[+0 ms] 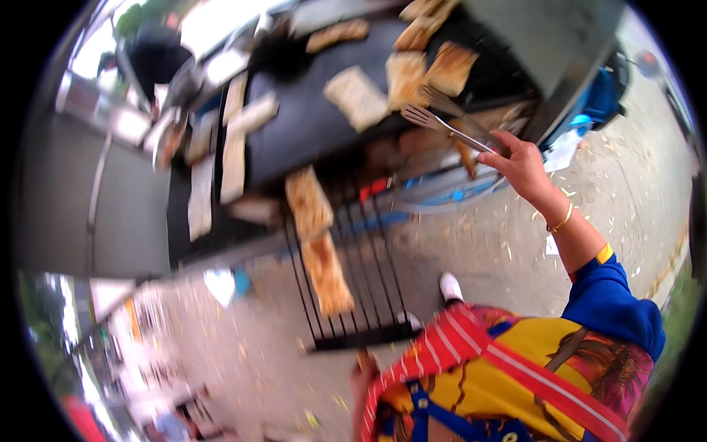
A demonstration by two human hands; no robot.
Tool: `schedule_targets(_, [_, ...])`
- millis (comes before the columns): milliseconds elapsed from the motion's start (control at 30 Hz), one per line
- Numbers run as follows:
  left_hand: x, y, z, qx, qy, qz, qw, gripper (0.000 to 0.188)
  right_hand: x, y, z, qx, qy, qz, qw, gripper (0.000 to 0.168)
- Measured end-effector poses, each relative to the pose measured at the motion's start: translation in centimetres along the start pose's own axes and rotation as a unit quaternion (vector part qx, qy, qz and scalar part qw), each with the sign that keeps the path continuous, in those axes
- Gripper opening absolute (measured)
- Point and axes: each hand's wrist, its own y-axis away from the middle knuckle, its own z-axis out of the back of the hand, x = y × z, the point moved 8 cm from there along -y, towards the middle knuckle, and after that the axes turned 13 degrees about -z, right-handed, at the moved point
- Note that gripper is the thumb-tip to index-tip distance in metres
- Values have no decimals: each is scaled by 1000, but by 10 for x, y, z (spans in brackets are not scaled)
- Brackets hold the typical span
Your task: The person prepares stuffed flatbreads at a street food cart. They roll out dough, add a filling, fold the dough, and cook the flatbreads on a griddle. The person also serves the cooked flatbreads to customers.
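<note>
My right hand (521, 164) grips metal tongs (458, 132) with slotted, fork-like ends. Their tips are at a browned piece of flatbread (407, 80) by the front edge of the black griddle (301, 105); whether they pinch it, I cannot tell. Low in the picture, my left hand (365, 381), partly hidden by the red apron strap, holds the wooden handle of a black wire rack (362, 337). Two browned rectangular flatbreads (328, 274) lie end to end along the rack, which reaches to the griddle's front. A paler flatbread (357, 99) rests on the griddle beside the browned one.
More browned flatbreads (452, 69) lie at the right of the griddle, pale strips (234, 160) at its left. Blue hoses (458, 194) run below. A grey metal panel (61, 193) stands left. A person in dark clothing (157, 58) is beyond. Paved ground (265, 353) lies underfoot.
</note>
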Motion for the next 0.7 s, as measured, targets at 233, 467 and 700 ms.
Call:
schedule_targets(233, [-60, 22, -26, 14, 86, 0, 996, 29, 31, 42, -170, 423, -86, -54, 900, 46])
schedule_targets(467, [-62, 28, -34, 5, 100, -19, 995, 29, 56, 45, -232, 543, -43, -95, 833, 45])
schedule_targets(700, [-62, 25, -38, 17, 114, -31, 993, 29, 131, 61, -191, 375, -28, 223, 899, 39])
